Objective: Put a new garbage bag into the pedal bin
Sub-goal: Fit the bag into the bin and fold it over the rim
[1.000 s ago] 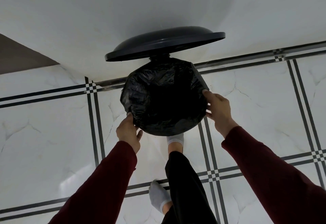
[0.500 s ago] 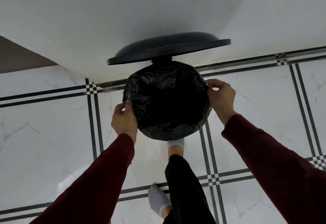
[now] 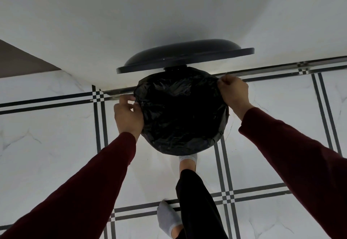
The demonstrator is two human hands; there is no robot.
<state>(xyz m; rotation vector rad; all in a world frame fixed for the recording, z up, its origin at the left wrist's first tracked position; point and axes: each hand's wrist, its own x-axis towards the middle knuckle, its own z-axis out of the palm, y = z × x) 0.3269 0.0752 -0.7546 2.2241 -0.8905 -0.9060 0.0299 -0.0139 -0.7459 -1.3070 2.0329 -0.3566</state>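
A round pedal bin stands against the white wall with its dark lid (image 3: 185,55) raised. A black garbage bag (image 3: 180,111) lines the bin, folded over the whole rim so the bin body is hidden. My left hand (image 3: 128,114) pinches the bag's edge at the bin's left side. My right hand (image 3: 233,93) pinches the bag's edge at the far right of the rim, near the lid hinge. One foot in a grey sock (image 3: 187,160) is set at the bin's front base, where the pedal is hidden.
White marble-look floor tiles with black double lines (image 3: 224,173) surround the bin. The white wall (image 3: 150,13) rises directly behind it. My other foot (image 3: 168,218) stands on the floor behind. A brown surface (image 3: 20,60) shows at the far left.
Both hands have slid along the rim toward the back of the bin, drawing the bag's edge with them. The view has shifted slightly; the lid stays raised.
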